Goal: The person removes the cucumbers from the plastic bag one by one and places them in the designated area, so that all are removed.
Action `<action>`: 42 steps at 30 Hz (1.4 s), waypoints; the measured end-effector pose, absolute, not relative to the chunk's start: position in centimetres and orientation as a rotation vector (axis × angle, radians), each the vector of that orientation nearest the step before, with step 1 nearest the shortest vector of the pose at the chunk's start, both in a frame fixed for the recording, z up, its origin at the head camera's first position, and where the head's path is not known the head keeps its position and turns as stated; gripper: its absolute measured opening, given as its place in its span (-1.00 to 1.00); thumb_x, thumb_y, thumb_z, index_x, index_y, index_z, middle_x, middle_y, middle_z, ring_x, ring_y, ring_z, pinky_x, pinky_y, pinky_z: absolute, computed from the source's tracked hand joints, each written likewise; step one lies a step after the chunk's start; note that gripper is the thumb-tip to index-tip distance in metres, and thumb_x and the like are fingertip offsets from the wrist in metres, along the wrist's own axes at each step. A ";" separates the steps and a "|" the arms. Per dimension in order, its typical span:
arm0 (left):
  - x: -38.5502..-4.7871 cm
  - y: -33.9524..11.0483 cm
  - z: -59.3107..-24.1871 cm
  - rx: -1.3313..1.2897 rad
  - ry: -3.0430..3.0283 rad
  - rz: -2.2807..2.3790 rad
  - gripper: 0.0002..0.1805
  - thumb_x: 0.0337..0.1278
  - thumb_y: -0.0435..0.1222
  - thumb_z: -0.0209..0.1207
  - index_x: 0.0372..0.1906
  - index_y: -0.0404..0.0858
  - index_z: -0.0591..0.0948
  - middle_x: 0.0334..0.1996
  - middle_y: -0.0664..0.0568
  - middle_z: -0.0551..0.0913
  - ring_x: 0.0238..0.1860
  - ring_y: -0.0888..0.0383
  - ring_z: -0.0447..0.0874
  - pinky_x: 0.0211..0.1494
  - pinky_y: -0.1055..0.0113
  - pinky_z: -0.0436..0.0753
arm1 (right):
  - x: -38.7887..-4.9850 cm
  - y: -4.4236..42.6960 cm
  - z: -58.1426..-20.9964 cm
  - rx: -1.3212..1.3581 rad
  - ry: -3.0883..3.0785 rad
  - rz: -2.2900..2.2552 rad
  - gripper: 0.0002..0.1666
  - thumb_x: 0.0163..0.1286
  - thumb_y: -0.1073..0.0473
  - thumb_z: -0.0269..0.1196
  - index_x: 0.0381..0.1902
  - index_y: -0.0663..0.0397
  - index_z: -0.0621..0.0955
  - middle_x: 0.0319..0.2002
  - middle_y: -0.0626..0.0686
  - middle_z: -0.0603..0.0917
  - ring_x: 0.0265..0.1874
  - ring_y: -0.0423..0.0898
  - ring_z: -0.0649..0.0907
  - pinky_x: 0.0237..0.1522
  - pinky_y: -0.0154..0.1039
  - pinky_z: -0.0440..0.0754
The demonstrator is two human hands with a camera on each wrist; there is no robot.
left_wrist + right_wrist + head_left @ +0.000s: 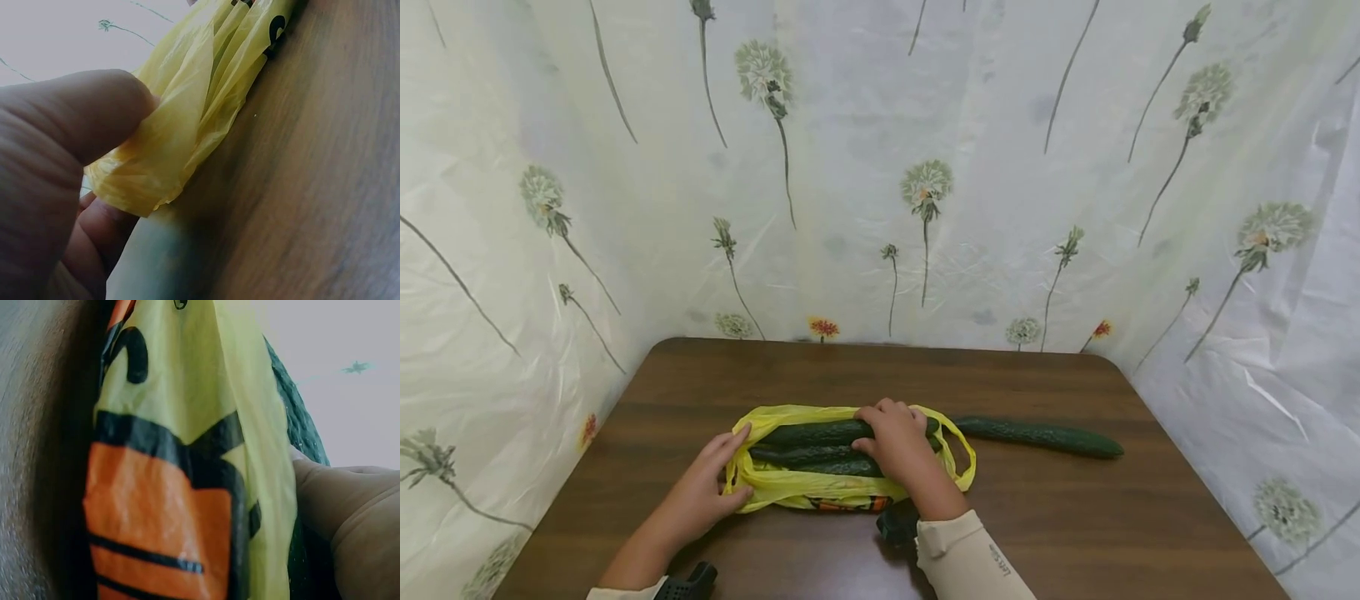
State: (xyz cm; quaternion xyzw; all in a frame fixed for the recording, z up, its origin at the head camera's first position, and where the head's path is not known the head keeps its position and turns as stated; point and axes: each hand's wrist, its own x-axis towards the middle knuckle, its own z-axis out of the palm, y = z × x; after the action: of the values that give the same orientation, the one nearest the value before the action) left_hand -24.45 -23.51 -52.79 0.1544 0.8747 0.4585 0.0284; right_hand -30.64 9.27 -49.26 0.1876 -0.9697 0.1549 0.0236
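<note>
A yellow plastic bag point(805, 482) lies on its side, holding several dark green cucumbers point(816, 433). At the bag's left end, my left hand point(703, 483) grips the plastic; the left wrist view shows the thumb point(94, 106) on one side of the crumpled bag point(169, 125) and fingers on the other. My right hand point(898, 446) reaches over the bag's right part and holds a cucumber from above, its fingertips partly hidden. In the right wrist view, the thumb point(350, 506) lies against a cucumber point(297, 397) behind the bag's orange and black print point(169, 506).
Another cucumber point(1045, 436) lies on the brown wooden table point(1075, 517), right of the bag, its left end close to the bag's handle loop point(967, 458). A pale curtain point(850, 167) with dandelion prints surrounds the table's back and sides.
</note>
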 end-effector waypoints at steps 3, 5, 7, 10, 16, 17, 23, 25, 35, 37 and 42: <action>-24.5 -23.4 -52.8 0.481 2.720 1.407 0.01 0.24 -0.31 0.44 0.69 -0.10 0.16 0.48 -0.26 0.25 0.12 -0.08 0.47 -0.19 0.35 0.62 | -30.8 9.4 -49.1 0.587 -2.992 0.469 -0.43 0.40 -0.23 0.36 0.32 -0.31 0.63 0.10 -0.07 0.62 0.05 0.02 0.55 0.16 0.17 0.34; -24.6 -23.3 -52.9 0.478 2.731 1.401 0.01 0.23 -0.31 0.45 0.69 -0.10 0.16 0.48 -0.25 0.26 0.09 -0.06 0.47 -0.21 0.35 0.61 | -30.8 9.4 -49.0 0.589 -2.990 0.460 -0.43 0.39 -0.23 0.36 0.32 -0.32 0.63 0.09 -0.08 0.63 0.05 0.01 0.55 0.15 0.17 0.34; -24.6 -23.2 -52.9 0.476 2.736 1.395 0.01 0.23 -0.29 0.45 0.69 -0.09 0.16 0.49 -0.25 0.25 0.05 -0.03 0.47 -0.23 0.35 0.59 | -30.9 9.5 -48.9 0.595 -2.988 0.453 -0.44 0.39 -0.23 0.36 0.32 -0.33 0.63 0.09 -0.08 0.62 0.05 0.00 0.55 0.16 0.17 0.34; -24.6 -23.2 -52.9 0.473 2.737 1.405 0.01 0.23 -0.29 0.45 0.69 -0.10 0.16 0.49 -0.24 0.25 0.03 0.00 0.45 -0.26 0.35 0.58 | -31.0 9.5 -48.9 0.603 -2.982 0.455 -0.44 0.40 -0.22 0.36 0.32 -0.33 0.63 0.09 -0.09 0.62 0.05 0.00 0.55 0.18 0.18 0.34; -24.5 -23.2 -52.8 0.475 2.744 1.390 0.01 0.24 -0.29 0.44 0.69 -0.09 0.16 0.50 -0.24 0.24 -0.06 0.07 0.45 -0.27 0.36 0.57 | -30.8 9.6 -49.1 0.595 -2.971 0.419 -0.43 0.40 -0.24 0.35 0.32 -0.34 0.62 0.11 -0.09 0.62 0.07 -0.01 0.56 0.18 0.19 0.36; -24.5 -23.1 -52.8 0.476 2.745 1.385 0.01 0.24 -0.29 0.44 0.69 -0.09 0.16 0.50 -0.24 0.25 -0.06 0.08 0.45 -0.27 0.36 0.57 | -30.8 9.6 -49.1 0.590 -2.970 0.415 -0.43 0.40 -0.24 0.35 0.32 -0.35 0.62 0.11 -0.09 0.62 0.07 -0.01 0.56 0.18 0.19 0.36; -24.5 -23.1 -52.9 0.469 2.735 1.364 0.02 0.24 -0.28 0.45 0.70 -0.06 0.15 0.49 -0.24 0.25 -0.08 0.08 0.46 -0.26 0.36 0.57 | -30.3 10.0 -49.3 0.590 -2.943 0.422 -0.45 0.40 -0.23 0.36 0.31 -0.33 0.64 0.08 -0.09 0.63 0.05 -0.01 0.57 0.15 0.18 0.36; -24.5 -23.1 -52.9 0.465 2.736 1.365 0.02 0.23 -0.29 0.45 0.70 -0.06 0.15 0.49 -0.24 0.25 -0.06 0.06 0.46 -0.26 0.36 0.57 | -30.1 10.1 -49.3 0.586 -2.932 0.426 -0.45 0.40 -0.22 0.36 0.30 -0.33 0.64 0.07 -0.09 0.64 0.04 -0.02 0.58 0.14 0.18 0.36; -24.5 -23.2 -52.6 0.461 2.737 1.351 0.02 0.24 -0.30 0.44 0.70 -0.07 0.14 0.49 -0.24 0.24 0.00 0.00 0.48 -0.24 0.36 0.58 | -29.3 11.4 -49.1 0.526 -2.908 0.441 -0.45 0.38 -0.19 0.40 0.30 -0.33 0.65 0.09 -0.08 0.64 0.09 0.02 0.58 0.12 0.18 0.33; -24.5 -23.2 -52.6 0.462 2.741 1.342 0.02 0.24 -0.30 0.44 0.70 -0.07 0.14 0.49 -0.24 0.25 -0.02 0.02 0.47 -0.24 0.36 0.57 | -29.2 11.7 -49.1 0.525 -2.898 0.445 -0.45 0.38 -0.18 0.40 0.30 -0.32 0.65 0.10 -0.07 0.65 0.10 0.03 0.59 0.14 0.20 0.33; -24.5 -23.4 -52.7 0.455 2.739 1.355 0.01 0.23 -0.31 0.44 0.70 -0.10 0.15 0.49 -0.26 0.25 0.17 -0.09 0.48 -0.18 0.36 0.62 | -28.9 12.4 -49.2 0.535 -2.896 0.447 -0.45 0.39 -0.17 0.40 0.30 -0.29 0.65 0.10 -0.06 0.64 0.10 0.02 0.59 0.17 0.22 0.33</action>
State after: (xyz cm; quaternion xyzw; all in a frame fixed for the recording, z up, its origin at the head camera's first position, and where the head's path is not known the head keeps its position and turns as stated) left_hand -24.48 -23.36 -52.67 0.1472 0.8862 0.4385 0.0263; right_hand -28.94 12.38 -49.19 0.1790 -0.9690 0.1495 0.0815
